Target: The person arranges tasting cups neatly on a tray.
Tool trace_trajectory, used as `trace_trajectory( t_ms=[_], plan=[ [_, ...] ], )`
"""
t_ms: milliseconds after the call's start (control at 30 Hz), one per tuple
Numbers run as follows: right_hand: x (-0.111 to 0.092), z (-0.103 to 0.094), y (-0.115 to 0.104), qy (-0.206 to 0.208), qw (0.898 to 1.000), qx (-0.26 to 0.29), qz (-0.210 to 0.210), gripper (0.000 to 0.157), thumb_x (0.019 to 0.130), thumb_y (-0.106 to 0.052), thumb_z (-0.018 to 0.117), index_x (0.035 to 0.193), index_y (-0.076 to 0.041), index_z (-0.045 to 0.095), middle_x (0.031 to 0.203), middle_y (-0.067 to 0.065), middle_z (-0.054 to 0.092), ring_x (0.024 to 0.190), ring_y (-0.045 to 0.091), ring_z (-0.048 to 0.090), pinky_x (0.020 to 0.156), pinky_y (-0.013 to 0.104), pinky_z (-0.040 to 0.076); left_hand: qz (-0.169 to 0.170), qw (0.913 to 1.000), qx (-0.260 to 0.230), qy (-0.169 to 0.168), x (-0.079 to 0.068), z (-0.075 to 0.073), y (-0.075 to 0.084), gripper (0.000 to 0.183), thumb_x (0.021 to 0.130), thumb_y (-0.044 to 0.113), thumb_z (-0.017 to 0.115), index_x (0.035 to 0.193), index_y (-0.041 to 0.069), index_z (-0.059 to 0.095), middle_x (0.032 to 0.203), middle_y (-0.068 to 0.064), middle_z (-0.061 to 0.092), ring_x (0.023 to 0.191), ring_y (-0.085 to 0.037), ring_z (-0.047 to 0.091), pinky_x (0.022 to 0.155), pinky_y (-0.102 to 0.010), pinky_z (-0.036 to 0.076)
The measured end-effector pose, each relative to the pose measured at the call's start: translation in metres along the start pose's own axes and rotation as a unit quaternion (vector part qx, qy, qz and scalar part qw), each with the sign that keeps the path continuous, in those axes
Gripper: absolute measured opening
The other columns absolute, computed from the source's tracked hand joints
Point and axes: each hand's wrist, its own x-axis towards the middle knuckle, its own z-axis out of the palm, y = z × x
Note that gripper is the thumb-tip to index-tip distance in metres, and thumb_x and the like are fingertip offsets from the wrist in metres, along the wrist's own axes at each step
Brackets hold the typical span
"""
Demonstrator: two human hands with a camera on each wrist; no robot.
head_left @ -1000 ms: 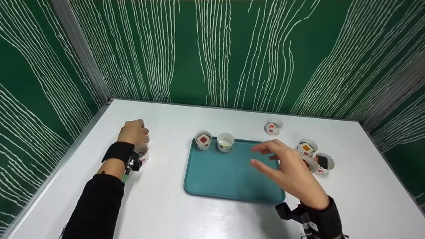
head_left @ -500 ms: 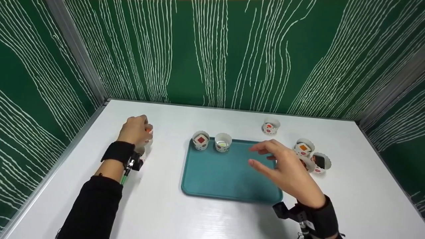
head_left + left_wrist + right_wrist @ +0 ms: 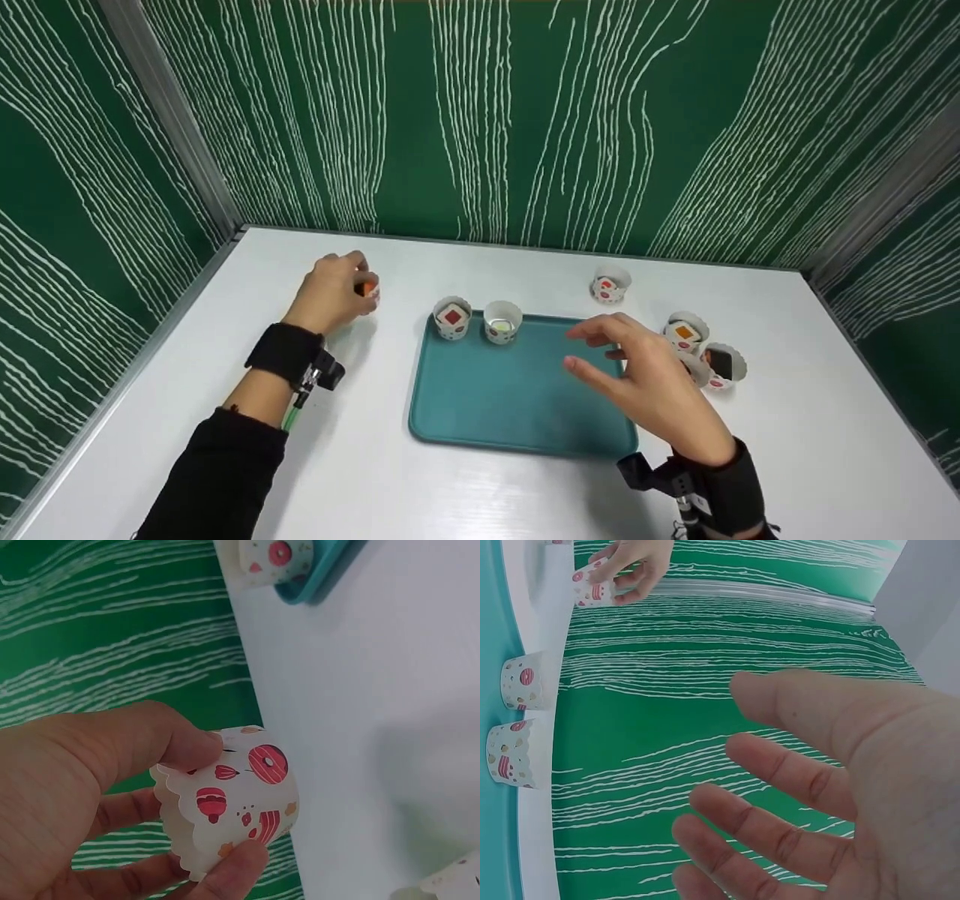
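Note:
My left hand (image 3: pixel 330 294) grips a white paper baking cup (image 3: pixel 247 784) printed with red doughnut and cake pictures, thumb and fingers around its side. Something orange and dark shows inside that cup in the head view. It is held left of the teal tray (image 3: pixel 517 397). At the tray's far left corner stand two similar cups, one with a red-marked white piece (image 3: pixel 452 316), the other with a yellow-marked piece (image 3: pixel 502 327). Above the tray's right side my right hand (image 3: pixel 649 375) hovers, fingers spread and relaxed, holding nothing.
Beyond the tray's far right stands one cup (image 3: pixel 610 286). Several more cluster right of the tray, including one with an orange-marked piece (image 3: pixel 684 331) and one with a dark piece (image 3: pixel 721 366). Another cup (image 3: pixel 459 881) peeks into the left wrist view. A green wall (image 3: pixel 420 112) backs the white table.
My left hand has moved away from me and to the right, carrying the baking cup towards the tray. The right hand has stayed in place.

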Motion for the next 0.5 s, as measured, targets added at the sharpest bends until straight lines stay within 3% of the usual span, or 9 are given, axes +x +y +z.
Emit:
trace_trajectory(
  t_ms=[167,500],
  plan=[
    [0.000,0.001,0.002,0.000,1.000,0.008,0.002,0.028,0.098,-0.026,0.081,0.124,-0.019,0.074,0.120,-0.005,0.073,0.116,0.017,0.069,0.096,0.050,0.059,0.031,0.9994,-0.003,0.014,-0.006,0.004,0.020,0.032,0.089,0.011,0.081,0.116,0.000,0.069,0.110,-0.024,0.068,0.102,-0.037,0.063,0.091,-0.053,0.057],
    [0.001,-0.002,0.005,-0.003,1.000,-0.003,-0.001,0.030,0.098,-0.026,0.081,0.126,-0.018,0.074,0.122,-0.003,0.074,0.115,0.019,0.069,0.094,0.040,0.058,0.099,0.9947,-0.017,0.023,-0.020,0.009,0.066,0.034,0.089,0.018,0.084,0.118,0.005,0.070,0.111,-0.020,0.071,0.103,-0.036,0.066,0.089,-0.051,0.060]
  ],
)
